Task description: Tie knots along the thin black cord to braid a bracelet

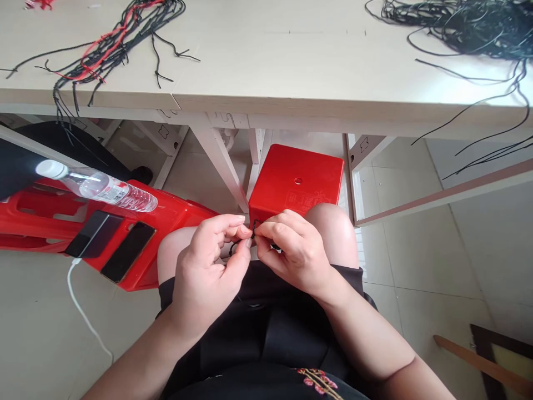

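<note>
My left hand (pixel 208 266) and my right hand (pixel 291 247) meet above my knees, fingertips pinched together. Between them runs a thin black cord (pixel 252 229); a short loop of it shows under my left fingers. Both hands are closed on this cord. Most of the cord is hidden by the fingers. A red plastic stool (pixel 297 180) stands just beyond my hands, under the table.
A light wooden table (pixel 266 61) spans the top, with a bundle of black and red cords (pixel 112 44) at left and a heap of black cords (pixel 466 22) at right. On a red stool (pixel 175 214) at left lie a water bottle (pixel 104 189) and two phones (pixel 127 250), one with a white cable.
</note>
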Tool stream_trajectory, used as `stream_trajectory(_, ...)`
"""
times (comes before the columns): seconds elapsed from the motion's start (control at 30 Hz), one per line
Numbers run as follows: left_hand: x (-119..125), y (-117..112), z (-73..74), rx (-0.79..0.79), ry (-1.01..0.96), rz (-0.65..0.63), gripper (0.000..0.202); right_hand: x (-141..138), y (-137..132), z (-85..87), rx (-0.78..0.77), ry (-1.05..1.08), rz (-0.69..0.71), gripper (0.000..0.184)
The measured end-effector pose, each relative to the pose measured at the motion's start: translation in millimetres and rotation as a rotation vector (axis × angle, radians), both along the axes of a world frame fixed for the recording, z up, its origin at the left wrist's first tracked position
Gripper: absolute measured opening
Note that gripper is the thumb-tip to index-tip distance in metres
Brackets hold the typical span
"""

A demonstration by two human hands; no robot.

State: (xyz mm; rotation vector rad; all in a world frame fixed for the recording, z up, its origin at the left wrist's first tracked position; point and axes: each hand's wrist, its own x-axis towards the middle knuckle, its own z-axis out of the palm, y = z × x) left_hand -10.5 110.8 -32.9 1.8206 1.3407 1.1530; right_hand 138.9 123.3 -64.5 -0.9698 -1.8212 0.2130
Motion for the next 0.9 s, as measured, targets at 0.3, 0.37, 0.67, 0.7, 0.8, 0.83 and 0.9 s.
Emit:
stream_trajectory(0.3, 2, 8, 12.3, -0.123, -0.086, 0.004, 0.025, -8, -5, -3.2, -0.009, 0.040, -0.045, 0.007)
stream_trajectory(0.37, 1, 10, 13.4, -0.111, -0.063, 0.010, 0.025, -9, -5, -3.7, -0.007, 0.049, -0.042, 0.008)
stream_trajectory(0.67, -6, 1, 5.1, 0.001, 0.094, -0.038, 0.029, -9, -4, 1.3, 0.059, -0.004, -0.091, 0.014)
stream_trajectory(0.7, -6, 1, 6.4, -0.034, 0.073, -0.048, 0.027, -9, -3, 2.4, 0.056, 0.005, -0.081, 0.016)
stream_trajectory(0.8, -4, 1, 11.3, -0.155, -0.043, -0.078, 0.022, -9, -2, 4.9, 0.027, 0.086, -0.026, 0.017)
stream_trajectory(0.83, -4, 1, 12.9, -0.191, -0.091, -0.087, 0.021, -9, -2, 5.3, 0.012, 0.128, -0.011, 0.017)
stream_trajectory(0.9, -2, 3, 15.3, -0.238, -0.178, -0.089, 0.021, -10, -2, 5.9, -0.010, 0.207, 0.009, 0.016)
